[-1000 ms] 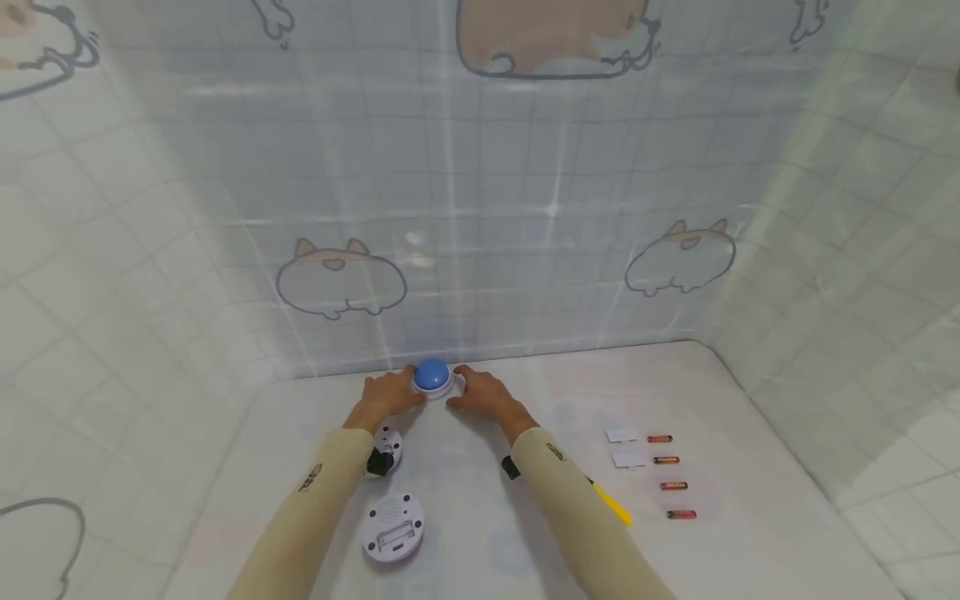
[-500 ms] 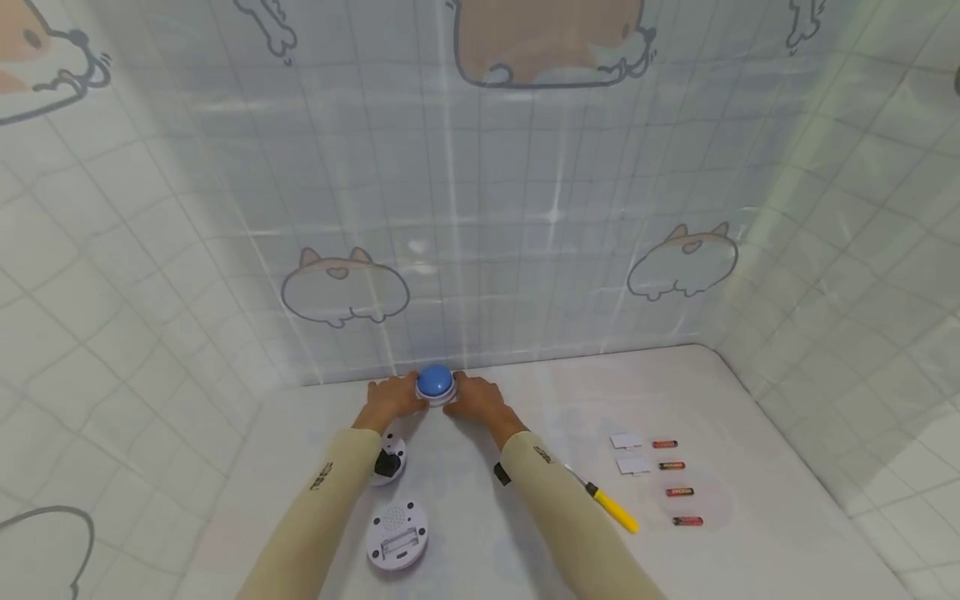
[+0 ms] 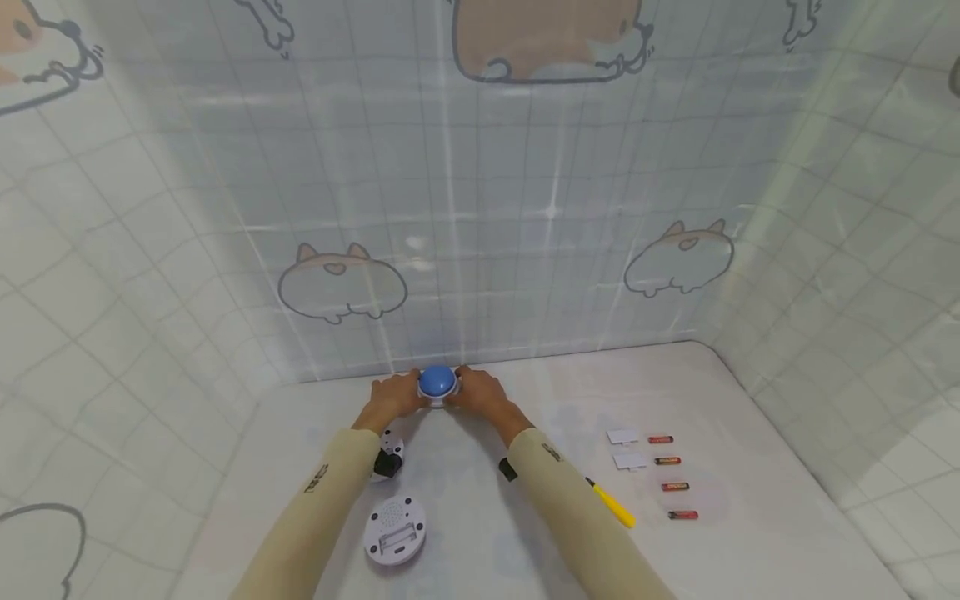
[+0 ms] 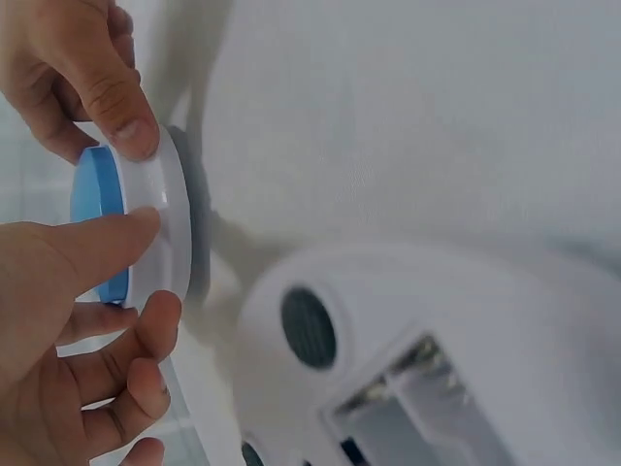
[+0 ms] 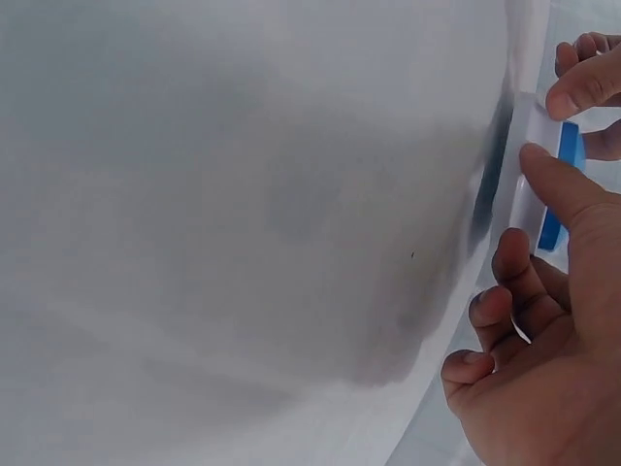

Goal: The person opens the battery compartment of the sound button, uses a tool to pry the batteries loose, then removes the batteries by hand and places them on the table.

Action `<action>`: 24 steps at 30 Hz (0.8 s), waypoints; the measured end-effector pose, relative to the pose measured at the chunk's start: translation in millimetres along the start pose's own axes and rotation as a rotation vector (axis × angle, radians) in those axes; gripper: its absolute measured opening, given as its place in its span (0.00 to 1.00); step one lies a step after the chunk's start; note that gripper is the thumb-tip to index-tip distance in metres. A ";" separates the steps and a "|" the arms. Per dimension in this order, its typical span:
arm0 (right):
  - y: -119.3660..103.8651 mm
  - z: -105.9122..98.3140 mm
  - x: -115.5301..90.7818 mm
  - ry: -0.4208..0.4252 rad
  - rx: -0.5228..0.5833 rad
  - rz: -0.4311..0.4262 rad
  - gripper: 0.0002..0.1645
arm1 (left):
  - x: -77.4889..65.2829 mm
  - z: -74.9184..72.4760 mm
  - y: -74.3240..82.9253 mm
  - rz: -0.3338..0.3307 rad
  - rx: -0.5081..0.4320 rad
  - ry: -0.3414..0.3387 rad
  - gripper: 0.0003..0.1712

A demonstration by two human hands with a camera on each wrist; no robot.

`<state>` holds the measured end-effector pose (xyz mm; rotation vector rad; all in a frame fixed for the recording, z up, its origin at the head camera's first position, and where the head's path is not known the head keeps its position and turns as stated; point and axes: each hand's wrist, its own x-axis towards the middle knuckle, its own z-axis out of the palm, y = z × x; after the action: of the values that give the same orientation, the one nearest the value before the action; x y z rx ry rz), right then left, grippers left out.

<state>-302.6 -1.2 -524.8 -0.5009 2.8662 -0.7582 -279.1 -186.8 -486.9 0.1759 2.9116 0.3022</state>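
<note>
A round push button [image 3: 437, 381] with a blue dome on a white base sits at the back of the table, dome up. My left hand [image 3: 395, 396] pinches its left side. On the opposite side my right hand [image 3: 482, 393] pinches the same base. In the left wrist view, both thumbs press on the white base [image 4: 163, 270], close over the table. The right wrist view shows my right hand's [image 5: 553, 369] thumb on the base, other fingers curled beside it. Near my left forearm lies an upturned white disc-shaped unit [image 3: 395, 443], partly hidden by the sleeve and wrist strap.
Nearer on the table [image 3: 480, 517] lies another upturned white unit [image 3: 393, 512] with dark feet and an uncovered battery compartment. A yellow-handled screwdriver [image 3: 615, 507] is partly behind the right sleeve. At right are two white covers [image 3: 628, 461] and several red-and-black batteries [image 3: 675, 486] in a column.
My right hand has closed in from just beside the button and now grips its base with the left. The button has shifted slightly to the right.
</note>
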 end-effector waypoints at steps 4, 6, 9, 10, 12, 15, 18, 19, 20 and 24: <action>6.7 -10.1 -10.3 -0.007 0.073 -0.001 0.35 | -4.8 -2.0 7.8 0.032 -0.016 0.009 0.40; 11.2 -14.7 -15.4 -0.013 0.095 -0.012 0.37 | -7.6 -2.9 12.2 0.039 -0.027 0.006 0.40; 18.5 -21.2 -22.1 -0.019 0.128 -0.035 0.39 | -12.2 -2.9 18.4 0.045 -0.034 0.002 0.39; 21.7 -22.6 -24.4 -0.017 0.125 -0.042 0.39 | -13.7 -2.4 20.9 0.050 -0.036 0.002 0.39; 27.9 -25.8 -29.4 -0.018 0.136 -0.049 0.39 | -17.4 -1.7 26.5 0.062 -0.048 0.002 0.39; 34.8 -29.9 -36.7 -0.004 0.149 -0.072 0.39 | -23.9 -0.9 32.9 0.080 -0.074 0.014 0.39; 41.8 -34.3 -46.8 0.009 0.156 -0.094 0.39 | -31.6 -0.2 40.8 0.097 -0.112 0.034 0.38; 43.7 -36.5 -51.2 0.012 0.168 -0.100 0.39 | -34.3 0.1 43.8 0.104 -0.123 0.040 0.38; 45.4 -39.0 -56.2 0.012 0.184 -0.103 0.39 | -37.3 0.1 47.2 0.111 -0.136 0.046 0.38; 50.4 -50.0 -78.8 0.015 0.247 -0.111 0.39 | -47.7 3.3 59.0 0.137 -0.182 0.048 0.36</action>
<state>-253.7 90.4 -503.3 -0.6242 2.7222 -1.1200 -226.3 -135.5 -468.1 0.3435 2.9040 0.5987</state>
